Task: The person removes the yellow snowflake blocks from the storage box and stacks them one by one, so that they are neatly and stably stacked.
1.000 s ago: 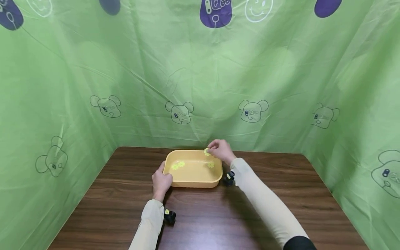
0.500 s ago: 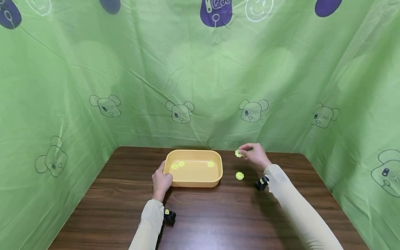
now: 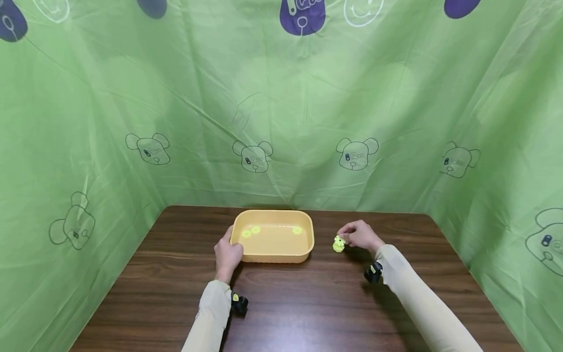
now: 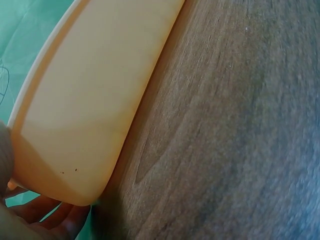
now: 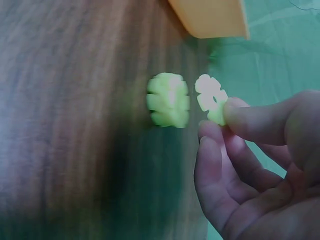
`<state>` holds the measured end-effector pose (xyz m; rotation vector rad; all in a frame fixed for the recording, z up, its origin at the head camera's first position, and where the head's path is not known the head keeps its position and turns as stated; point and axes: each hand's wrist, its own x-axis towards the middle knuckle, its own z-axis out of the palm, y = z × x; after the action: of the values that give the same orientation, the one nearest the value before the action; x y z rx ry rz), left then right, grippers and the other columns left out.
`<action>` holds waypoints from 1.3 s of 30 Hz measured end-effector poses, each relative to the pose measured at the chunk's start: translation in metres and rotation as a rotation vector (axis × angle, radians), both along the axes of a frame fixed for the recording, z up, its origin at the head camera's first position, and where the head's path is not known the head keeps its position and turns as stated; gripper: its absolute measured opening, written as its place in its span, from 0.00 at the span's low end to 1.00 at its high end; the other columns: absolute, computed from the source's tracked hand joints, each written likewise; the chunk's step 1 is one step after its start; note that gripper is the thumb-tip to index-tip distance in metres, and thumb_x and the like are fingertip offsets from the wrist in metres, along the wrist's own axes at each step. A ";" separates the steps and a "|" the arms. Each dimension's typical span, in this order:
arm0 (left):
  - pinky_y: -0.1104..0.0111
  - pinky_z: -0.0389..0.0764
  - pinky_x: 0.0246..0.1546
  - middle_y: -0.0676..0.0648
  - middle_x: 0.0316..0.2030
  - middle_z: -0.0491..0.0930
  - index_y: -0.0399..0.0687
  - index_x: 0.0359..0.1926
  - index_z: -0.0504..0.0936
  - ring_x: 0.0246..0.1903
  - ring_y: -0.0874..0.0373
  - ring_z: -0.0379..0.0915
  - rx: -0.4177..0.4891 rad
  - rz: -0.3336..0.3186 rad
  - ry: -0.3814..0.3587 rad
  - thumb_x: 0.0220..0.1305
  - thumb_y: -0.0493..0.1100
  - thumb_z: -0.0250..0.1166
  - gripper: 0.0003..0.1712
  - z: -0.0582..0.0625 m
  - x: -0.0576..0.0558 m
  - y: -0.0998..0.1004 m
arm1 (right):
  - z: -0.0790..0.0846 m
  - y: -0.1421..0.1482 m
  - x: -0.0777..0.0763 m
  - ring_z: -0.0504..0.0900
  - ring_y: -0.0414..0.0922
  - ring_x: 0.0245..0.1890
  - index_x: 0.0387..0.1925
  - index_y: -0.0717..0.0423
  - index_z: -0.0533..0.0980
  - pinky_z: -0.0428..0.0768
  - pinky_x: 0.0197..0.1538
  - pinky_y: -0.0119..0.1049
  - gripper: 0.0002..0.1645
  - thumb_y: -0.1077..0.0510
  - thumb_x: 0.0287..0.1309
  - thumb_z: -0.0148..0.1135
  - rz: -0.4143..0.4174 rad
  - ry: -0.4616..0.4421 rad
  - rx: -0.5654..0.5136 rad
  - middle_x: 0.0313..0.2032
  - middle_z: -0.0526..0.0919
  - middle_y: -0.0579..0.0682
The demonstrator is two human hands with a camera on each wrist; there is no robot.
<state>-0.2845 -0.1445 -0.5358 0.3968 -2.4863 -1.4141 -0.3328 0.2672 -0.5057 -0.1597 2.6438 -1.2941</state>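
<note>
A yellow-green flower (image 5: 209, 96), pinched by the fingers of the right hand (image 3: 361, 235), tilts just above a matching pile (image 5: 169, 101).
Stacking seems in hand; the next move probably calls for levelling it before letting go. Left of those fingers, on the worktop (image 3: 281, 298), three more flowers (image 3: 297, 230) lie in a yellow tray (image 3: 274, 258), its left end clamped by the left hand (image 3: 228, 254).

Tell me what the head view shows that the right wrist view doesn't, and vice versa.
Only the head view shows the left hand gripping the tray, and flowers inside it. Only the right wrist view shows a gap between the pinched flower and the yellow clump. Both show those two, the right hand, tray, table and green curtain.
</note>
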 end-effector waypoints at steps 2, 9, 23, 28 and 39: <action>0.48 0.76 0.53 0.37 0.61 0.79 0.56 0.70 0.74 0.54 0.41 0.75 0.002 0.001 0.001 0.54 0.33 0.54 0.40 -0.001 0.000 0.000 | -0.003 -0.001 0.002 0.80 0.42 0.28 0.39 0.62 0.86 0.80 0.32 0.36 0.07 0.65 0.63 0.64 0.011 0.021 0.045 0.29 0.86 0.52; 0.48 0.76 0.52 0.38 0.60 0.80 0.57 0.69 0.75 0.52 0.41 0.76 -0.008 0.006 0.006 0.54 0.34 0.55 0.39 0.000 0.000 -0.001 | -0.007 -0.004 0.005 0.77 0.43 0.34 0.35 0.56 0.87 0.74 0.38 0.37 0.06 0.61 0.63 0.66 0.014 0.132 0.184 0.33 0.88 0.49; 0.48 0.76 0.53 0.38 0.61 0.80 0.58 0.69 0.75 0.53 0.40 0.75 -0.010 0.006 -0.001 0.53 0.34 0.55 0.39 0.001 0.000 0.000 | -0.004 -0.005 0.009 0.79 0.44 0.35 0.47 0.55 0.84 0.76 0.43 0.42 0.17 0.51 0.59 0.70 0.064 0.075 0.248 0.36 0.85 0.49; 0.48 0.75 0.55 0.39 0.62 0.79 0.58 0.70 0.75 0.55 0.41 0.74 0.000 0.004 -0.006 0.54 0.34 0.55 0.39 0.002 -0.002 0.000 | -0.002 -0.007 0.012 0.81 0.47 0.38 0.50 0.56 0.82 0.78 0.44 0.45 0.24 0.52 0.52 0.76 0.101 0.067 0.284 0.39 0.85 0.53; 0.49 0.75 0.54 0.38 0.63 0.78 0.57 0.70 0.74 0.55 0.41 0.74 0.001 -0.002 -0.021 0.54 0.34 0.54 0.40 0.003 -0.001 -0.001 | -0.004 -0.015 0.016 0.80 0.45 0.36 0.46 0.62 0.82 0.77 0.42 0.40 0.25 0.59 0.44 0.79 0.136 0.120 0.296 0.35 0.86 0.53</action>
<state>-0.2859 -0.1450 -0.5328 0.4118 -2.5031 -1.4186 -0.3168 0.2517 -0.5099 -0.3747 2.8292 -0.8651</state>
